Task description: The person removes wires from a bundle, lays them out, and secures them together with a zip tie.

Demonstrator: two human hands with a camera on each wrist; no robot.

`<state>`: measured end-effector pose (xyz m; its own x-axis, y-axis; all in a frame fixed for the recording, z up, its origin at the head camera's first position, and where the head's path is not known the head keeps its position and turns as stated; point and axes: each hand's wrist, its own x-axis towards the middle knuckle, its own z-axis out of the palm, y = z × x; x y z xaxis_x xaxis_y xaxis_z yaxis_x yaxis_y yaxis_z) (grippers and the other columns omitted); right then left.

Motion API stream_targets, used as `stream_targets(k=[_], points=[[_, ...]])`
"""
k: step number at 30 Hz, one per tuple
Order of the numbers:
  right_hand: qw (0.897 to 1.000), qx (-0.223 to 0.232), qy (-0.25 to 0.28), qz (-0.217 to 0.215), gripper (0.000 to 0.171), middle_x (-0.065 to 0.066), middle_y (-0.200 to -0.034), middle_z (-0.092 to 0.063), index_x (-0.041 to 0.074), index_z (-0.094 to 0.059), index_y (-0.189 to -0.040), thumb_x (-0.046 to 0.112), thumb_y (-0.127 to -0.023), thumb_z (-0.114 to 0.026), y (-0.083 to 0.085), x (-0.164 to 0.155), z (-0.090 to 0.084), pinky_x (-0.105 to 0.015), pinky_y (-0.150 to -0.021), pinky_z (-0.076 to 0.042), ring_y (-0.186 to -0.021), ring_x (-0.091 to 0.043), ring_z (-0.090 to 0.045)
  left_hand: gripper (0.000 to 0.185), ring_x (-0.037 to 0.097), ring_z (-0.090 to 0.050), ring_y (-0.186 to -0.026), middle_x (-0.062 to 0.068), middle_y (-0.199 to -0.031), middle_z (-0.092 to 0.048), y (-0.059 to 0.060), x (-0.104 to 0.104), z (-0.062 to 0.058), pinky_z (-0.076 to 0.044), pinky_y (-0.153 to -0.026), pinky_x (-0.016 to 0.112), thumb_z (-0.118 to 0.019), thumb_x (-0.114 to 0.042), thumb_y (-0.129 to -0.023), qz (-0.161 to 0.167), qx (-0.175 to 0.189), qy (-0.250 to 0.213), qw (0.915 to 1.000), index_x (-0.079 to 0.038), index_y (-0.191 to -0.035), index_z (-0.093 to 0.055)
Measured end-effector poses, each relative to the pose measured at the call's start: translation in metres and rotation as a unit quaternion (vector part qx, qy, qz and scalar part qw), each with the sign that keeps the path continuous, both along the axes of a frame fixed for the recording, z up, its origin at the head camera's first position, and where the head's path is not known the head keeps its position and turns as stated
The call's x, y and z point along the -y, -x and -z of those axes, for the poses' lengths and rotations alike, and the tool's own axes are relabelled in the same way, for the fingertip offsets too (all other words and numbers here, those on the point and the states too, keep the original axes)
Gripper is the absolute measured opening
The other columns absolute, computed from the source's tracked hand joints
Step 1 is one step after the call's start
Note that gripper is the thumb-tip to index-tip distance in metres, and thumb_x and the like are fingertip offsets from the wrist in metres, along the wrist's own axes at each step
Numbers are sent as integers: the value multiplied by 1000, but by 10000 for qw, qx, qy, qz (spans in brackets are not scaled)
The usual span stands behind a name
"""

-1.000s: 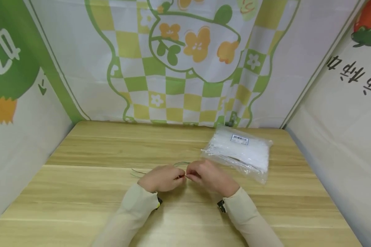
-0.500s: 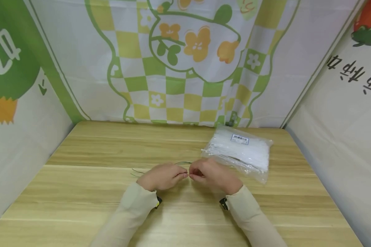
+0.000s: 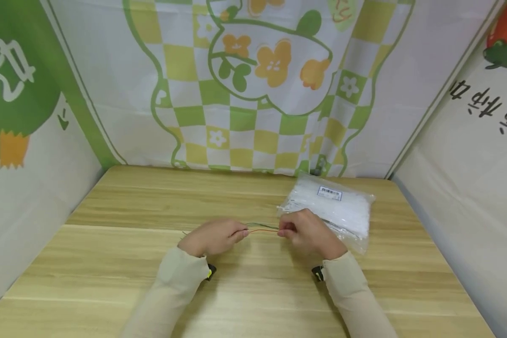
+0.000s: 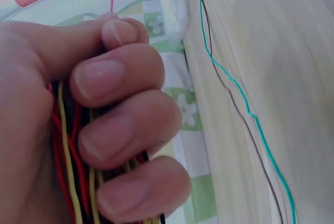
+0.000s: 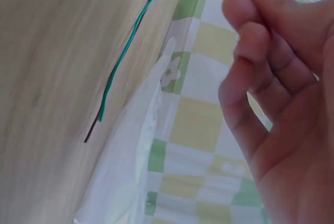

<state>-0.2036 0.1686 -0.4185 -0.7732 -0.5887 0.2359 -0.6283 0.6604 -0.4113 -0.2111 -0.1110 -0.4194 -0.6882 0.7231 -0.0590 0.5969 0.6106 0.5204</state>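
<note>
Left hand [image 3: 213,238] has its fingers curled tight round a bundle of thin wires [image 4: 70,151] just above the table [image 3: 110,263], and the right hand [image 3: 308,233] pinches one red wire [image 3: 262,230] stretched between them. A harder tug could snap it or drag the others loose. Can't make out how many wires there are, and the right fingertips hide the red end.

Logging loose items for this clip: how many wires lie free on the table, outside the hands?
2: a green wire and a dark wire lie side by side on the table. The left hand grips a bundle of wires, so others may be hidden.
</note>
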Motion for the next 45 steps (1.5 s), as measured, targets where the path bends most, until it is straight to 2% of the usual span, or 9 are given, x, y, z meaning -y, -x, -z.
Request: stream_targets(k=[4,6,9,16,20,27,31,35,45], points=[[9990,224,89,-381,12,7,-74,-68,13,-76,-87,15,-99,-75,2,3,2,-20,-60,-47,-64,2,-51,37,6,-33,-59,-9,-68,-37,0,3,2,-36,-62,24,-46,-22,-115,94,105,-126,9998,-4,-86,-61],[9984,238,212,-460,12,7,-75,-67,12,-75,-87,13,-99,-75,3,3,1,-20,-61,-47,-65,1,-51,37,7,-34,-61,-8,-70,-37,1,4,1,-36,-63,24,-46,-23,-115,-8,240,-154,9996,-4,-88,-62],[9984,199,334,-410,13,7,-73,-63,11,-73,-85,9,-98,-75,5,-2,-2,-20,-62,-46,-65,0,-49,37,8,-32,-63,-7,-71,-36,3,10,-3,-34,-64,25,-45,-24,-115,-119,534,-351,9979,-5,-86,-58],[9988,268,407,33,15,7,-75,-63,13,-73,-85,8,-99,-73,10,-26,-7,-23,-67,-47,-68,-4,-51,40,7,-27,-62,-6,-69,-33,9,28,-10,-31,-64,24,-43,-22,-115,88,958,-876,9915,-13,-77,-44],[9990,181,402,40,16,6,-75,-64,13,-74,-85,9,-100,-71,11,-32,-8,-24,-68,-48,-68,-4,-51,39,8,-28,-64,-6,-71,-35,10,32,-10,-31,-65,25,-42,-24,-116,107,1092,-914,9897,-11,-79,-46],[9984,148,401,372,21,7,-71,-60,13,-71,-81,6,-101,-70,16,-50,1,-25,-67,-45,-64,-4,-47,40,10,-32,-64,-5,-69,-36,11,50,-12,-34,-66,26,-40,-23,-116,-385,996,-635,9923,-14,-77,-43],[9983,233,377,368,19,7,-73,-62,12,-73,-85,8,-102,-68,18,-55,2,-26,-68,-47,-66,-5,-51,40,9,-31,-63,-6,-69,-35,13,55,-11,-34,-66,25,-40,-24,-116,-315,1005,-653,9923,-14,-77,-43],[9973,342,404,504,16,7,-74,-65,11,-75,-88,10,-103,-68,17,-58,0,-26,-68,-48,-66,-6,-53,42,10,-30,-61,-5,-68,-35,14,60,-11,-32,-64,25,-39,-25,-116,-451,1139,-653,9903,-13,-76,-42],[9961,397,386,689,17,8,-70,-64,12,-75,-88,10,-103,-66,15,-66,-4,-26,-64,-45,-62,-6,-49,43,10,-29,-58,-6,-65,-35,14,66,-11,-32,-62,25,-41,-23,-116,-558,1342,-640,9873,-13,-73,-43]])
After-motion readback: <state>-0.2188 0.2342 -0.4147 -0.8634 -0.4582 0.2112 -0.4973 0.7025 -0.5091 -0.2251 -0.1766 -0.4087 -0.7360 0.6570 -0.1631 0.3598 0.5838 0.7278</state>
